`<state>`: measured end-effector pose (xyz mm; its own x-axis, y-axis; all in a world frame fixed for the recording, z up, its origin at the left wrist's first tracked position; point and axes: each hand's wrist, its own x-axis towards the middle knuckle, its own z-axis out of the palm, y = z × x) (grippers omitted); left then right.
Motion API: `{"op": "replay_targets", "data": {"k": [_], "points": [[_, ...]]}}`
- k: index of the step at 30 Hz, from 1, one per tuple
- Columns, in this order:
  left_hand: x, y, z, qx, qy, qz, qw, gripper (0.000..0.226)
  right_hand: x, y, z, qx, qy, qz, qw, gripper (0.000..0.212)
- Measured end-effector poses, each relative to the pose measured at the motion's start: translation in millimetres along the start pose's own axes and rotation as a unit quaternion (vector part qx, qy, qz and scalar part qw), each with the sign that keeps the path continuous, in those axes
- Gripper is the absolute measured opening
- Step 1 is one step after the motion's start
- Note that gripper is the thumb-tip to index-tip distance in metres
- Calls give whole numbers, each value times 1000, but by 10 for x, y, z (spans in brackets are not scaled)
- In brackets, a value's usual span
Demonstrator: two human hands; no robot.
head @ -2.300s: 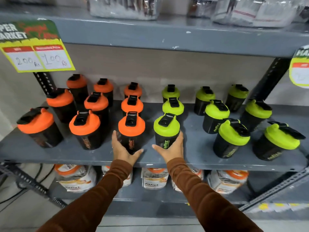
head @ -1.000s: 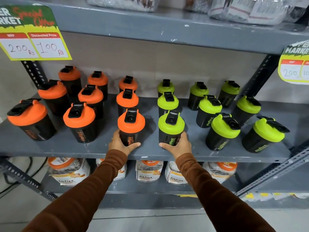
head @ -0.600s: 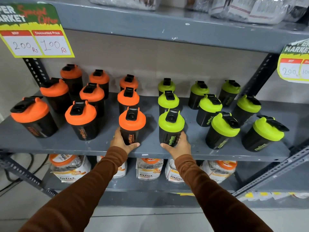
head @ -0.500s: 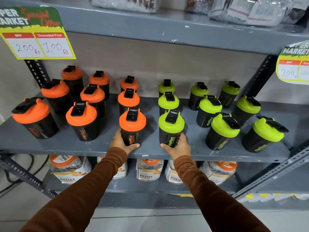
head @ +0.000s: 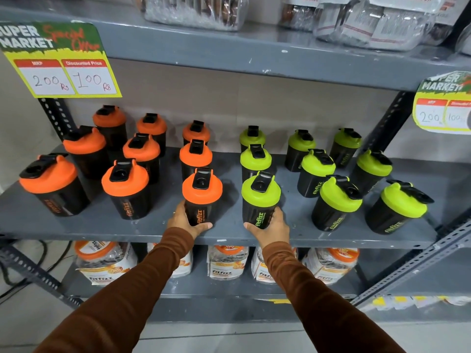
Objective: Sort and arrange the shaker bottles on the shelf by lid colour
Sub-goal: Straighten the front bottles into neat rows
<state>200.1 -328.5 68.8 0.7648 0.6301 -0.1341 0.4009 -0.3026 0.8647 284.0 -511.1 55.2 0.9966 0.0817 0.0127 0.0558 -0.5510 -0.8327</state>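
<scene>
Black shaker bottles stand on the grey shelf. Several with orange lids fill the left half, several with green lids the right half. My left hand wraps the base of the front orange-lid bottle. My right hand wraps the base of the front green-lid bottle. Both bottles stand upright on the shelf near its front edge, a gap apart. Behind each runs a column of two more bottles of the same lid colour.
A yellow price card hangs from the upper shelf at the left, another card at the right. Wrapped packs lie on the upper shelf. Jars with orange lids stand on the shelf below. Slotted metal posts frame the sides.
Both hands have stayed on the same two front bottles. The green-lid bottle sits slightly further right than at first, widening the gap. The camera view has shifted a little.
</scene>
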Motion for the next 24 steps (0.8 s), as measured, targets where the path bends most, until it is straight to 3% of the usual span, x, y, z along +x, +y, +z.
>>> {"op": "replay_targets", "data": {"k": [5,8,11,15,17,21,24], "points": [[2,-9,-11,-6,-3,12,1000,89,-64,-13,-9,17,1,-10,1000,93],[-45,-10,-22,-30,23,66,997,102,-234,-59,12,58,48,-31,997,95],[-162,-178,-63,-32,46,126,990,105,-549,-105,192,42,112,-83,989,76],[-397,-564,-313,23,79,192,978,71,-955,-288,533,-11,187,-188,964,45],[-447,-752,-519,35,102,204,973,65,-1101,-441,751,-2,170,-231,958,35],[-367,-1091,-1033,60,161,212,962,57,-1299,-792,1281,31,35,-308,950,23],[-221,-1310,-1470,89,220,206,949,55,-1333,-1064,1656,56,4,-262,963,35]]}}
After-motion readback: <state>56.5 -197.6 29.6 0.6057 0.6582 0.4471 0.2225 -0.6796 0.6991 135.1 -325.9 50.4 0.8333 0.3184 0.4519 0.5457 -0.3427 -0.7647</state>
